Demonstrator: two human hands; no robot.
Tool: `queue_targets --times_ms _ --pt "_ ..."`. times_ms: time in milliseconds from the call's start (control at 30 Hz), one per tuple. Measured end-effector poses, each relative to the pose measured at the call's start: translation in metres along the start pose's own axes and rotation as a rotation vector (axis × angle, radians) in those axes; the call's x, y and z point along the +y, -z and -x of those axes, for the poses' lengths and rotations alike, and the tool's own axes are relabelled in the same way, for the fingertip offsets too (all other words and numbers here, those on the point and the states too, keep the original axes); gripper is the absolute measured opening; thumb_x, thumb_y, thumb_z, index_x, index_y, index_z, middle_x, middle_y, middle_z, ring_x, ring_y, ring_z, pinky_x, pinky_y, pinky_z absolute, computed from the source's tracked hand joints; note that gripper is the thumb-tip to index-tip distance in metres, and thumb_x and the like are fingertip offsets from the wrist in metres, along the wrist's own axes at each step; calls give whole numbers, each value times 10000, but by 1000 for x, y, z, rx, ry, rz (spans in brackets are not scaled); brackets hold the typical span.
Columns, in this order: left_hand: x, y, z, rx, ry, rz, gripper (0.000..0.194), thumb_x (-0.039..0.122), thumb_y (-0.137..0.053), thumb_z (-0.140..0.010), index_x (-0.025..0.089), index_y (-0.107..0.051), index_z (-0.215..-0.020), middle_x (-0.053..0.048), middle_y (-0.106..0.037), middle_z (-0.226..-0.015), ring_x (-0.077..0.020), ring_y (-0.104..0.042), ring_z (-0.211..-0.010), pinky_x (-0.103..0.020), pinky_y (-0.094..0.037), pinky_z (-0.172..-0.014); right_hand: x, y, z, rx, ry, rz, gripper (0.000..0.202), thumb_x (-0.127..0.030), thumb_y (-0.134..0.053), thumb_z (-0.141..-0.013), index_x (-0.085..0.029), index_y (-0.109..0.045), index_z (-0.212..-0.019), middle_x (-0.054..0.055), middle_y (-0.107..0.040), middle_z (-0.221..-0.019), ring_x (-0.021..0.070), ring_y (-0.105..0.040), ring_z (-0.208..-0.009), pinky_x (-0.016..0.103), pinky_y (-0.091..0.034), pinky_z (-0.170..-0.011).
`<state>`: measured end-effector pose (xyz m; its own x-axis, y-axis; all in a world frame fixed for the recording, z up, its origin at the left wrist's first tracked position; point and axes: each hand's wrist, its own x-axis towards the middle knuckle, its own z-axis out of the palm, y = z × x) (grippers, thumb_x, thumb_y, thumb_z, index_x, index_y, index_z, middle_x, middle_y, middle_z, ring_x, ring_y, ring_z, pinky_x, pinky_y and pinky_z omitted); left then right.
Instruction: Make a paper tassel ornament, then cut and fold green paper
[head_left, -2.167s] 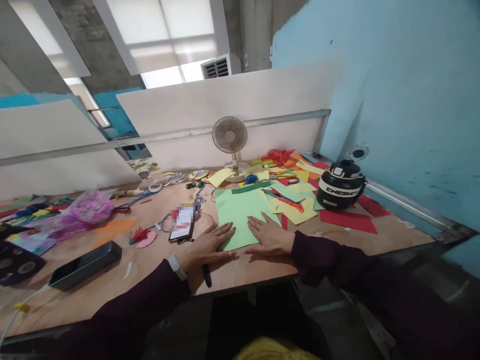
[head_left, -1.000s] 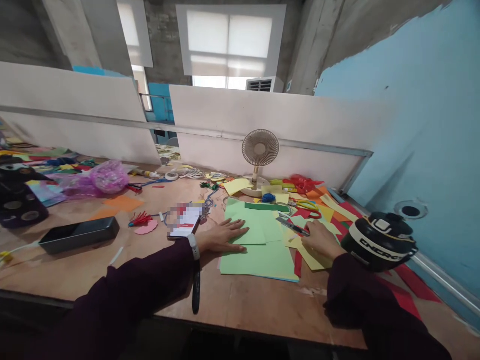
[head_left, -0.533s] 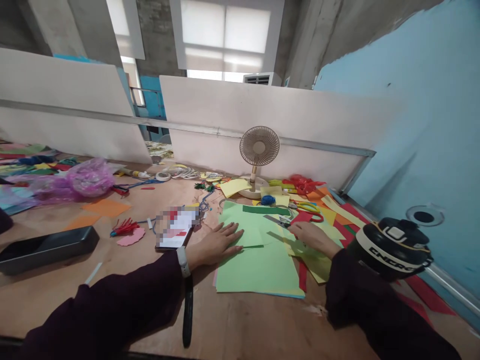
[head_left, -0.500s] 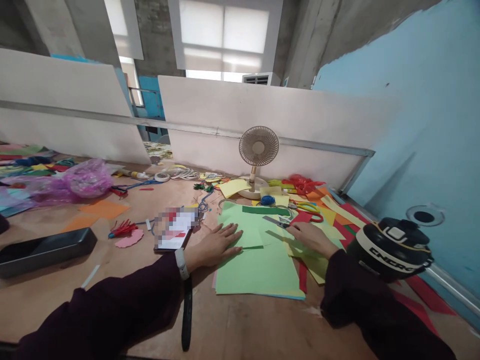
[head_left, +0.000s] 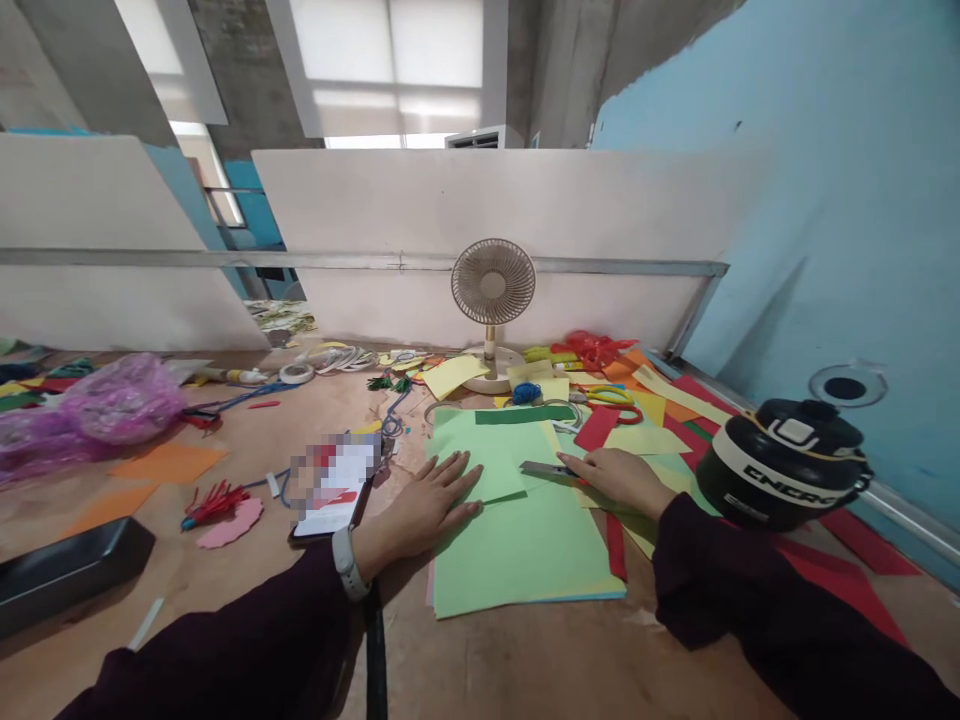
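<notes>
My left hand lies flat with fingers spread on the left side of a light green paper sheet. A smaller green piece lies on that sheet, partly under the fingertips. In my right hand is a utility knife, its blade pointing left over the green paper. Blue and pink edges of other sheets show beneath the green one. A dark green strip rests along the sheet's far edge. Just beyond my right hand is a red paper piece.
A phone lies left of my left hand. A small fan stands at the back. A black jug sits at the right, near scissors and coloured paper scraps. Farther left are a pink paper piece and a dark box.
The camera view has shifted, so the scene sits farther left. My right hand has drawn the knife slightly nearer, its blade now level. My left hand stays flat on the paper.
</notes>
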<state>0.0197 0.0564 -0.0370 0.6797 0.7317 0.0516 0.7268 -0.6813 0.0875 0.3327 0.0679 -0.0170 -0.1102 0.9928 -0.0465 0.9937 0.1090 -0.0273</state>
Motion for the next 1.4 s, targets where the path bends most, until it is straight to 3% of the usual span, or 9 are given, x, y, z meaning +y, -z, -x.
queue_targets --times_ms 167,633,1400 --pt "1 2 -1 -15 15 10 573 526 -261 -987 222 -309 -1470 -115 -234 -1541 -273 -197 -1427 -495 -223 -1139 -2 -2 0 -33 -14 -47 718 -710 -129 -886 -198 -529 -581 82 -619 -663 215 -589 -657 283 -279 -513" --pt "-1 -3 -3 1 5 10 587 535 -257 -984 212 -309 -1471 -111 -237 -1540 -264 -203 -1428 -491 -225 -1142 -4 9 3 -29 -73 -68 685 -727 -202 -867 -193 -537 -598 89 -620 -687 226 -587 -682 284 -268 -525" --pt "-2 -3 -2 15 -7 2 562 519 -273 -989 231 -304 -1471 -105 -233 -1542 -255 -202 -1428 -490 -229 -1140 -16 8 10 -104 22 -64 727 -752 -164 -850 -187 -532 -579 84 -601 -644 204 -561 -621 288 -267 -513"
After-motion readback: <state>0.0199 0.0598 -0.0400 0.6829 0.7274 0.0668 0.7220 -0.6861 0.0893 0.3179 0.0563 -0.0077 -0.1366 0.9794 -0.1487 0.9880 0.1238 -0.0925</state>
